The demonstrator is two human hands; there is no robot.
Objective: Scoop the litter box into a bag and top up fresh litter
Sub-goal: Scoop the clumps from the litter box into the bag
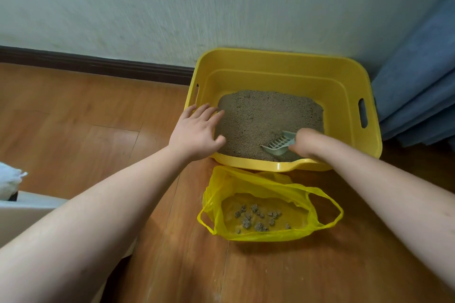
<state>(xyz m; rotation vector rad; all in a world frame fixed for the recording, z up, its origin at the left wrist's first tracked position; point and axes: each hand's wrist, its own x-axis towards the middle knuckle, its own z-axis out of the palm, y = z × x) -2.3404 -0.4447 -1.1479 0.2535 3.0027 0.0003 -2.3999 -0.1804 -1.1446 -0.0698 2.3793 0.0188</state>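
The fingers of the right hand [306, 141] curl tight round the handle of the pale scoop [279, 143]. The scoop's front edge digs into the litter [266, 118] near the front wall of the yellow litter box [275, 59]. The fingers of the left hand [197, 130] are straight and spread a little. They rest on the box's left rim and hold it steady.

To do this step well, I think the scoop should slide low under the clumps, lift slowly, and shake a bit so the clean grains fall back. Then it should go straight over the yellow bag [268, 206], which lies open just in front of the box. Some grey clumps [258, 218] are already in the bag.

I can see no words or brand names on the box, the scoop or the bag.
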